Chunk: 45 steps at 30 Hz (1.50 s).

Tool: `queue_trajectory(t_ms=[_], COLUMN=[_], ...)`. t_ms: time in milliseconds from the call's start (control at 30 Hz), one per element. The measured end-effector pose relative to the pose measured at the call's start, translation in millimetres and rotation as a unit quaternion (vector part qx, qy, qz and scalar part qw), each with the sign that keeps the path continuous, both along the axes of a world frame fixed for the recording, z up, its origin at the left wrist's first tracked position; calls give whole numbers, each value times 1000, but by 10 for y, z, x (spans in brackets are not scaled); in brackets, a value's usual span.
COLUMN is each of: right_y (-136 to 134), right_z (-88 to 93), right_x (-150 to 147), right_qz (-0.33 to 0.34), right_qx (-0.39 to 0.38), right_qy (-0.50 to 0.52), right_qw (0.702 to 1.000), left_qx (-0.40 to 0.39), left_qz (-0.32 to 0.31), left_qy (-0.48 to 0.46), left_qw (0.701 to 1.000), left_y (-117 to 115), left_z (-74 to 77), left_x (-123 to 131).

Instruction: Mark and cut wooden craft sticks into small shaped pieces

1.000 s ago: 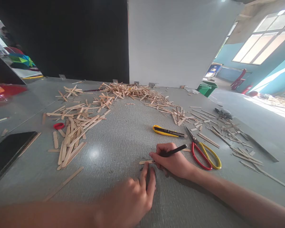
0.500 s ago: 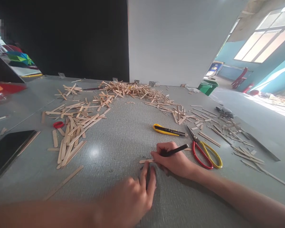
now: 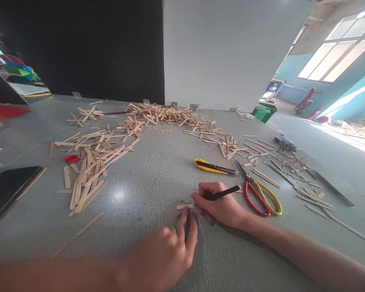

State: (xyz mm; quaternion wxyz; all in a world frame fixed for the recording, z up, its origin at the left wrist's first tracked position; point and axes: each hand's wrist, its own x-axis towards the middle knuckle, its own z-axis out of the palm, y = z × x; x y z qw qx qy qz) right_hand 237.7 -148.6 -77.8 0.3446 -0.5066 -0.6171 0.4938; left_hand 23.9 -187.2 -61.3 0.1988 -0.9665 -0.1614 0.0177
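Observation:
A short wooden craft stick (image 3: 182, 207) lies flat on the grey textured table, its right part hidden by my hands. The index fingertip of my left hand (image 3: 173, 247) presses on it from the near side, holding it down. My right hand (image 3: 217, 202) is closed round a black pen (image 3: 229, 191), whose tip is hidden at the stick's right part. Just beyond my right hand rests a yellow and black utility knife (image 3: 215, 166). Scissors (image 3: 258, 192) with one red and one yellow handle lie to its right, blades pointing away.
Loose craft sticks (image 3: 167, 113) are heaped along the back, with more piled at left (image 3: 86, 174). A red ring (image 3: 71, 159), likely tape, and a dark phone (image 3: 13, 190) lie left. Cut strips and a metal ruler (image 3: 333, 187) are at right. A black-and-white panel (image 3: 207, 52) stands behind.
The whole view has shifted slightly left. Both hands keep nearly the same pose at the stick, and the pen is still in my right hand.

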Motion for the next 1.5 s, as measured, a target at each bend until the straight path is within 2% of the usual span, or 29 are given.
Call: queue_trajectory(t_ms=[1500], right_y=[-16], right_z=[-3], right_x=[-12], right_qz=[-2], right_qx=[3], right_qy=[5], right_qw=[1000], left_qx=[18], left_qz=[11], left_qy=[-6], left_qw=[1000], left_y=[-16], left_z=[-51], left_x=[-2])
